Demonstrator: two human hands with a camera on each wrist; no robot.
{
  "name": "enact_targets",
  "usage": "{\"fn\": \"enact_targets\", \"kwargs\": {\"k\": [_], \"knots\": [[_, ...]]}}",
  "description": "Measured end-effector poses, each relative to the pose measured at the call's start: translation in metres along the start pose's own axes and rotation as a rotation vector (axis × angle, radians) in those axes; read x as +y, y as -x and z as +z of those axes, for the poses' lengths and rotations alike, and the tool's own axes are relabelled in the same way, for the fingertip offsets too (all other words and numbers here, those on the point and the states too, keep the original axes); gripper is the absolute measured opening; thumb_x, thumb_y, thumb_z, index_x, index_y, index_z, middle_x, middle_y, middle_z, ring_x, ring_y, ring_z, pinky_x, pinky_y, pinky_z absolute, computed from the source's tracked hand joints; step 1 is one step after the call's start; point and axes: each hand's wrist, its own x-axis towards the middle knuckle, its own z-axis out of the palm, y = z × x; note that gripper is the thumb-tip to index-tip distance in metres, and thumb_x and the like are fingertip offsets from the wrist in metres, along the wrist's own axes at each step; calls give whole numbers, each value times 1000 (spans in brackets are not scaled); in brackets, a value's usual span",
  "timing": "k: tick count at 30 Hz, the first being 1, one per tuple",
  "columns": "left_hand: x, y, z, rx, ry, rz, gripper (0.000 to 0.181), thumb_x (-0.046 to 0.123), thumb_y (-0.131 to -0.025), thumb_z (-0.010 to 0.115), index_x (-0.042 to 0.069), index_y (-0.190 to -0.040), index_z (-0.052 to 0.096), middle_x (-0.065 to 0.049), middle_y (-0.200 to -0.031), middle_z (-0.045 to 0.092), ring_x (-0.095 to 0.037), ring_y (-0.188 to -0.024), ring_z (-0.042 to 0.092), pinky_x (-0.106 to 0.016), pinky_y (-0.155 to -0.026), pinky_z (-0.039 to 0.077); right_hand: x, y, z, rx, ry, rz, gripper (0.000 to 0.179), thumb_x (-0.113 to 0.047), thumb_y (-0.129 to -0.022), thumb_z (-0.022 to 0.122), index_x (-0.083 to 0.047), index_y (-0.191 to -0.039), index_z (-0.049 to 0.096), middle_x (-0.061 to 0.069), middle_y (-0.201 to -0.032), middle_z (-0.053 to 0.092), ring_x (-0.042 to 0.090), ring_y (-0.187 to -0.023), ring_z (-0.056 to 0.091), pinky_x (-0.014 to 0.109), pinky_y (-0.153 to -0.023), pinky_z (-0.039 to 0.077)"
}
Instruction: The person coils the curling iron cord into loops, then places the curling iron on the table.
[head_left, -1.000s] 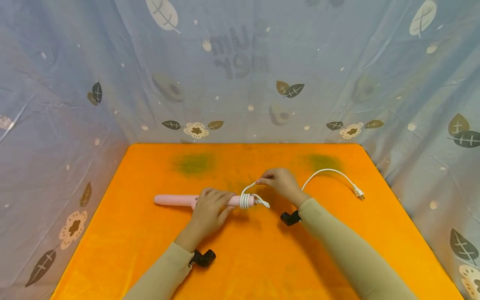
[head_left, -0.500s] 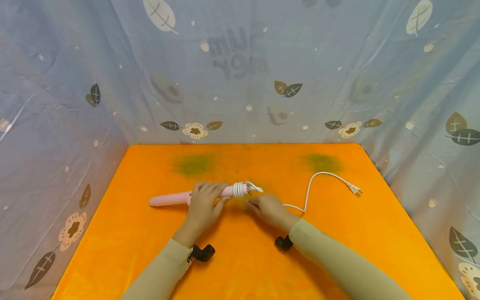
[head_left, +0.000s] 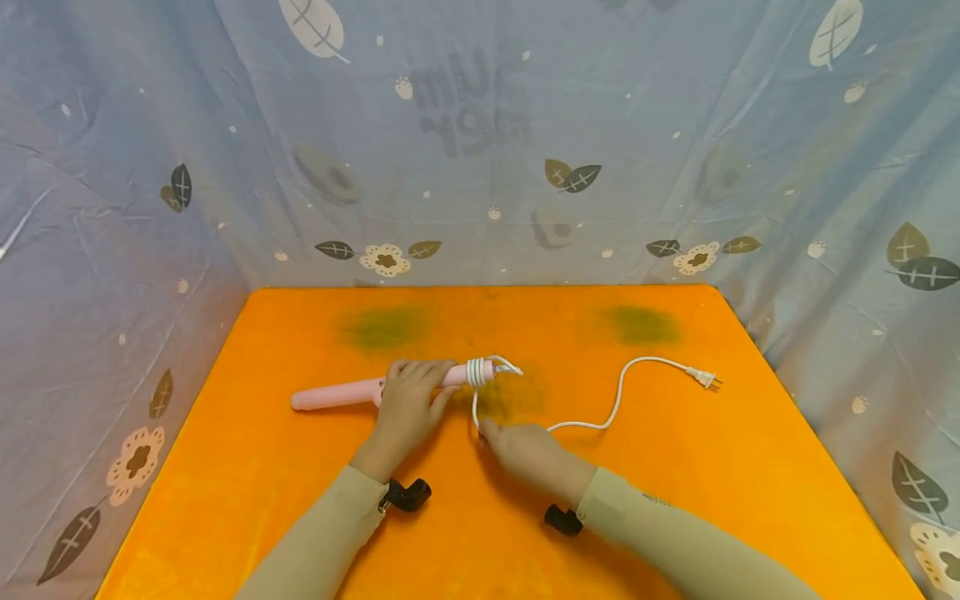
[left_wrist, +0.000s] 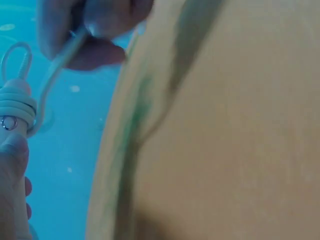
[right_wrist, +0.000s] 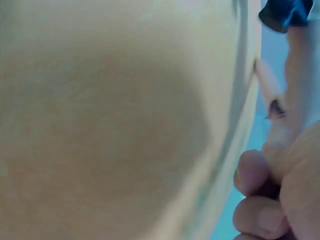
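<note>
A pink curling iron lies across the middle of the table, barrel to the left. My left hand grips its handle. Several turns of white cord wrap the handle's end, and a small loop sticks out past it. My right hand pinches the cord in front of the handle, holding a length that runs down from the turns. In the left wrist view, the wound cord sits just beyond my left thumb. The right wrist view shows curled right fingers; the pinched cord is hidden there.
The cord's free part runs right along the orange tabletop to a white two-pin plug. Patterned curtains enclose the table at the back and both sides. A black wrist camera hangs under my right wrist.
My right hand has brought the cord from behind the handle, over to its near side and down toward me. The iron's handle end has tilted away. The plug has slid slightly left.
</note>
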Motion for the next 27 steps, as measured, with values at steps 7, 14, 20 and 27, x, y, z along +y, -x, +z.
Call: {"fn": "enact_targets", "kwargs": {"k": [7,14,20,27], "knots": [[-6,3,4,-77,-25,-10,37,28,-89,71,12,-122,66,-6,-113,68,-27,-102,60,-45,-95,35,-4,-6,-22,71,53,-14,28,-21,-91,68,-10,-83,43,-7,-52,32,9,-40,38,27,-34,32],[-6,6,6,-157,-11,0,38,28,-89,72,13,-123,67,-4,-109,69,-23,-103,62,-44,-96,35,5,-18,-42,151,78,-44,20,-25,-91,67,-13,-81,56,-4,-63,51,12,-56,52,27,-43,40],[2,7,5,-217,1,4,37,30,-91,69,13,-123,67,-4,-113,68,-24,-105,61,-44,-97,34,6,-28,-49,154,18,-45,11,-24,-93,66,-15,-87,63,-4,-73,60,13,-62,57,26,-48,45],[9,11,7,-221,-21,40,38,33,-91,68,14,-124,66,-4,-114,68,-24,-104,61,-46,-97,35,18,-38,-60,183,-31,-6,18,-23,-88,71,-16,-77,59,-7,-66,53,8,-52,47,23,-44,40]]}}
